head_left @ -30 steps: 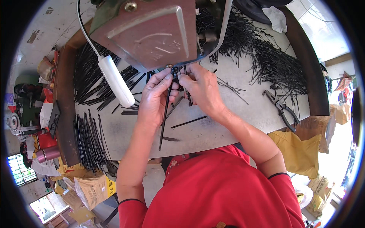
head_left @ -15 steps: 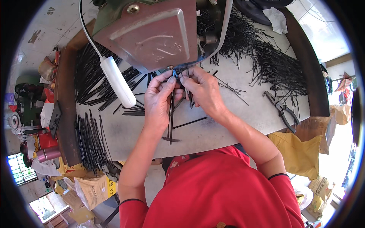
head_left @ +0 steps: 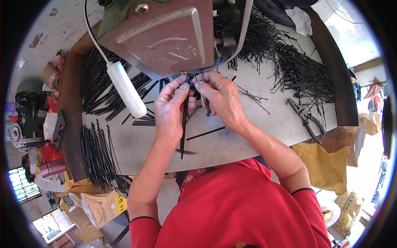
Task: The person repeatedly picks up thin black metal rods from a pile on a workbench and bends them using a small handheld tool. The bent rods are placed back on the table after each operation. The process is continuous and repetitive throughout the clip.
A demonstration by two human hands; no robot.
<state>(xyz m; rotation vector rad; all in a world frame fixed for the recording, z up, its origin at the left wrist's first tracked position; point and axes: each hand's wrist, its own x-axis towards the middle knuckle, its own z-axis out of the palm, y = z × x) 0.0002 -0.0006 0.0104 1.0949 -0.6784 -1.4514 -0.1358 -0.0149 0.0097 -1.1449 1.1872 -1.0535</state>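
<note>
My left hand (head_left: 168, 110) is closed, with thumb and fingers pinching a long, thin black rod (head_left: 183, 138) whose lower end points toward me. Just beside it, my right hand (head_left: 223, 99) is also closed. Its fingertips grip a thin black rod (head_left: 208, 110) with a short end showing under the fingers. Both sets of fingertips meet directly below the reddish-brown cover of a machine head (head_left: 163, 43). The upper ends of the rods and the machine's working point are mostly hidden by my fingers and the cover.
A white tube lamp (head_left: 127, 90) hangs left of my hands. Black rods (head_left: 99, 151) lie bundled at left; a tangled heap of thin hooked black rods (head_left: 289, 66) covers the right. Pliers (head_left: 307, 120) lie near the right raised rim (head_left: 341, 95). Another black rod (head_left: 205, 133) lies before me.
The rod in my left hand has swung slightly, its lower end now a little farther left and nearer me. My left hand has shifted slightly left; my right hand stays nearly still.
</note>
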